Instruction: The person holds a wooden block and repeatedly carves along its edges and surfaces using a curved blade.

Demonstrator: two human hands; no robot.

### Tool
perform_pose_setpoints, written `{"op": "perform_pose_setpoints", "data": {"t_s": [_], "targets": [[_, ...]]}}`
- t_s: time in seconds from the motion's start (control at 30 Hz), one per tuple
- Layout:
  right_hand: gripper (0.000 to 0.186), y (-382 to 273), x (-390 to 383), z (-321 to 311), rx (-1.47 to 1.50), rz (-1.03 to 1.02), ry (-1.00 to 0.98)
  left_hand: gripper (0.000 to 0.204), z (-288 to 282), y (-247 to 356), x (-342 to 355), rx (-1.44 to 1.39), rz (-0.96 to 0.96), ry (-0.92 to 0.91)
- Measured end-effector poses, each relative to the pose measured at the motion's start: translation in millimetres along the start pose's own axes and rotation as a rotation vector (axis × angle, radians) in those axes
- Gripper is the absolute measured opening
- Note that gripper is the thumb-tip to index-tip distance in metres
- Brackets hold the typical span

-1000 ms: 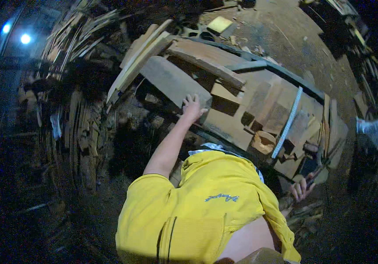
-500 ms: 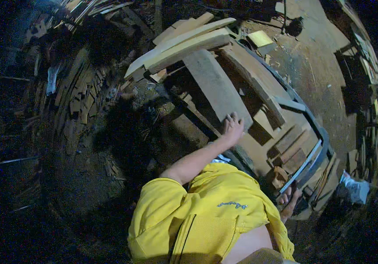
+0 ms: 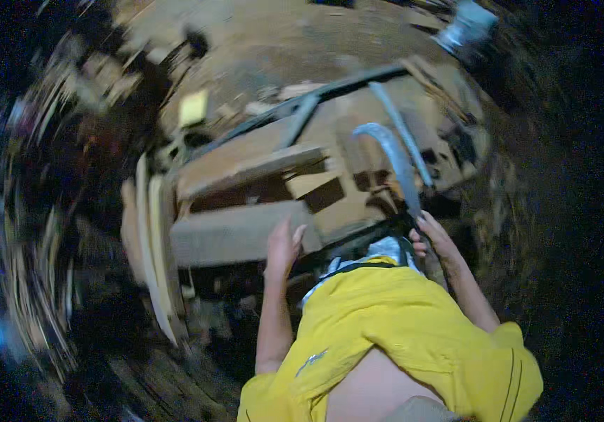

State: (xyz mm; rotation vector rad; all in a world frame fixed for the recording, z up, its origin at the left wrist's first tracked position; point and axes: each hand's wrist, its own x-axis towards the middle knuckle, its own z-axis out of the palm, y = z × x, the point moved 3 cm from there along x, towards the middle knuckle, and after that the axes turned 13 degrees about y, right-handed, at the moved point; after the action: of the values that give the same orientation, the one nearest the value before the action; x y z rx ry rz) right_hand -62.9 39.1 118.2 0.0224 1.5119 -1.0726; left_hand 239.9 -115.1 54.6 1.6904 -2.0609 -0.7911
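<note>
My right hand (image 3: 434, 235) is closed round the grip of a billhook (image 3: 399, 163), a long metal blade with a curved tip pointing away from me. The blade hangs over the right part of the wooden workbench (image 3: 341, 224). My left hand (image 3: 285, 246) is at the near edge of a thick grey plank (image 3: 235, 233), thumb apart from the fingers and nothing gripped. Motion blur hides whether it touches the wood. Behind that plank lies another long board (image 3: 253, 171) with dark gaps beside it.
Pale boards (image 3: 160, 246) lie across the bench's left end. A dark rail (image 3: 246, 129) runs along its far side, and a bluish metal strip (image 3: 402, 133) lies at the right. A yellow block (image 3: 193, 107) stands beyond. Scrap wood (image 3: 42, 274) is heaped at left.
My view has swung to the right, so the bench now lies crosswise before me. The billhook has come up in my right hand. My left hand no longer lies flat on the plank's end.
</note>
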Motion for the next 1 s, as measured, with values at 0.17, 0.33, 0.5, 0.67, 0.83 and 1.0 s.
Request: {"op": "perform_pose_setpoints", "data": {"t_s": [0.17, 0.33, 0.5, 0.67, 0.83, 1.0], "targets": [[0.029, 30, -12, -48, 0.226, -0.06, 0.209, 0.046, 24, 69, 59, 0.046, 0.182, -0.281], [0.032, 57, -24, -101, 0.341, -0.079, 0.416, 0.037, 94, 156, 119, 0.241, 0.714, -0.263], [0.032, 66, 0, -173, 0.369, -0.031, 0.475, 0.039, 216, 217, 151, 0.391, 0.723, -0.42], [0.035, 48, 28, -235, 0.364, -0.056, 0.496, 0.057, 322, 232, 121, 0.579, 1.007, -0.029], [0.041, 16, 44, -277, 0.256, -0.104, 0.458, 0.063, 354, 223, 124, 0.678, 0.853, -0.095], [0.041, -7, 56, -294, 0.093, -0.173, 0.377, 0.06, 350, 223, 133, 0.631, 0.816, -0.05]]}}
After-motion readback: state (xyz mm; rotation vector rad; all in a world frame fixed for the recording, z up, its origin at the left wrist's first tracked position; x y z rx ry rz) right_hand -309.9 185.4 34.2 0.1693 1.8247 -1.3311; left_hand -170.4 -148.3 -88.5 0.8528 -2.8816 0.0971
